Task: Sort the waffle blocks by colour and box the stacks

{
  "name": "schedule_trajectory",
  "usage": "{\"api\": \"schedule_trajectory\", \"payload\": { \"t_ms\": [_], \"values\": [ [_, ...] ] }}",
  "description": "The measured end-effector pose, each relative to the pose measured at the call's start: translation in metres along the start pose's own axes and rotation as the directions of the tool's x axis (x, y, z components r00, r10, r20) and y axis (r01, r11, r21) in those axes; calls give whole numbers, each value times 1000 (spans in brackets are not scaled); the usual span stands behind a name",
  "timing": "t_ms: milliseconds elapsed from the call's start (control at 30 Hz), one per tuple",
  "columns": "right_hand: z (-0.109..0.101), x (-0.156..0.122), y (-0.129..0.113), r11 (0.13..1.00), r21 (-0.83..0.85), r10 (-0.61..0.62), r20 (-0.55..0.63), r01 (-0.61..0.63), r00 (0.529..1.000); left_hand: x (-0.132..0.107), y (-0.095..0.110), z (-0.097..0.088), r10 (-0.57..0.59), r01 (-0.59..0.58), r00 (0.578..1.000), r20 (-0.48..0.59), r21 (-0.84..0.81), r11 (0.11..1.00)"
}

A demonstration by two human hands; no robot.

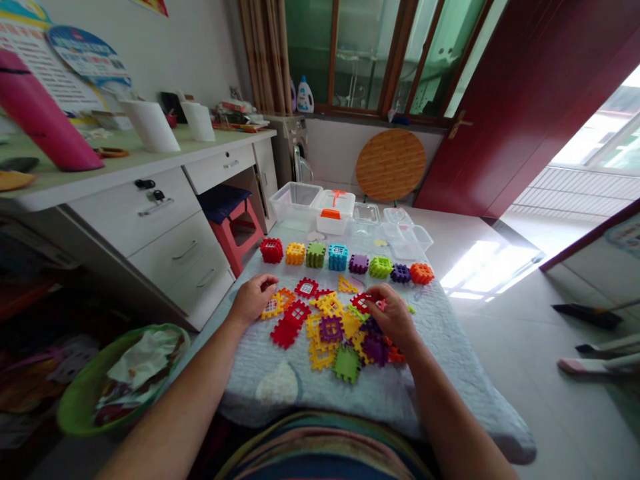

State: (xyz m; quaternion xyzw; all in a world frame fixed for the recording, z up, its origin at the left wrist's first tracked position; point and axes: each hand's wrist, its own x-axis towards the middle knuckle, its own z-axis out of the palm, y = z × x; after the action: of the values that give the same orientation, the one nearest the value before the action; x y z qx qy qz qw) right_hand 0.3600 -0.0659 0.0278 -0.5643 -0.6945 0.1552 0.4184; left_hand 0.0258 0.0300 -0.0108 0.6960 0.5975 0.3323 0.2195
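Note:
My left hand [254, 299] rests low over the left side of the pile, fingers curled together; whether anything is in them is hidden. Beside it lie a yellow window tile [271, 307] and an orange tile [287, 297]. My right hand [393, 315] pinches a red notched tile [360, 303] at the right of the pile. Between the hands are loose interlocking plastic tiles: red tiles [286, 332], a purple window tile [331, 329], yellow tiles [320, 357] and a green tile [347, 365].
Beyond the pile stands a row of assembled blocks, from a red block [271, 251] to an orange block [422, 273]. Clear plastic bins [296, 203] and an orange-handled box [334, 217] sit at the far end of the cloth-covered table [450, 373]. A stool [235, 227] stands left.

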Motion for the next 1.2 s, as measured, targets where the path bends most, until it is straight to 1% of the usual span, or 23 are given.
{"api": "schedule_trajectory", "payload": {
  "t_ms": [67, 133, 167, 200, 300, 333, 467, 533, 633, 733, 800, 833, 933, 1000, 1067, 1200],
  "values": [
    [-5, 0, 6, 1000, 13, 22, -113, -21, 993, 0, -1, 0, 0, 0, 1000, -3, 3, 1000],
    [-8, -1, 11, 999, -51, 9, -157, -17, 988, 1, -2, 0, 3, -3, 1000, -3, 3, 1000],
    [-9, -1, 12, 995, -97, -5, -141, -8, 990, 1, -2, 1, 5, -5, 1000, -2, 3, 1000],
    [-9, -2, 13, 990, -139, -21, -102, 7, 995, 1, -3, 1, 6, -6, 1000, -1, 4, 1000],
    [-9, -4, 11, 978, -199, -52, 67, 64, 996, 1, -3, 0, 2, -2, 1000, -2, 7, 1000],
    [-9, -4, 10, 976, -203, -54, 104, 74, 993, 1, -3, 0, 0, 0, 1000, -2, 6, 1000],
    [-13, -7, 8, 964, -254, -51, 126, 82, 991, 0, -2, 0, -8, 8, 1000, 3, -10, 1000],
    [-13, -9, 10, 951, -291, -60, 163, 106, 985, 0, -1, 0, -8, 8, 1000, 4, -16, 1000],
    [-11, -11, 14, 938, -325, -53, 218, 123, 974, 1, -1, 0, -8, 8, 1000, 6, -14, 1000],
    [-8, -11, 15, 938, -323, -46, 237, 124, 970, 1, 0, -1, -8, 8, 1000, 8, -8, 1000],
    [-8, -10, 16, 948, -296, -52, 217, 116, 975, 1, 1, -1, -5, 6, 1000, 10, -1, 1000],
    [-10, -9, 17, 955, -279, -50, 187, 102, 981, 1, 1, -1, -4, 4, 1000, 10, 2, 1000],
    [-19, -7, 22, 970, -241, -17, 50, 29, 999, 1, 0, -1, -3, 3, 1000, 16, 7, 1000],
    [-25, -7, 25, 972, -237, 8, 10, -5, 1000, 1, 0, -1, -7, 7, 1000, 19, 6, 1000],
    [-28, -8, 24, 970, -243, 14, 53, -1, 998, 1, -1, -1, -11, 11, 1000, 19, 7, 1000],
    [-19, -11, 12, 956, -276, -31, 246, 101, 969, 1, -2, 0, -14, 14, 1000, 19, 11, 1000]
  ]
}}
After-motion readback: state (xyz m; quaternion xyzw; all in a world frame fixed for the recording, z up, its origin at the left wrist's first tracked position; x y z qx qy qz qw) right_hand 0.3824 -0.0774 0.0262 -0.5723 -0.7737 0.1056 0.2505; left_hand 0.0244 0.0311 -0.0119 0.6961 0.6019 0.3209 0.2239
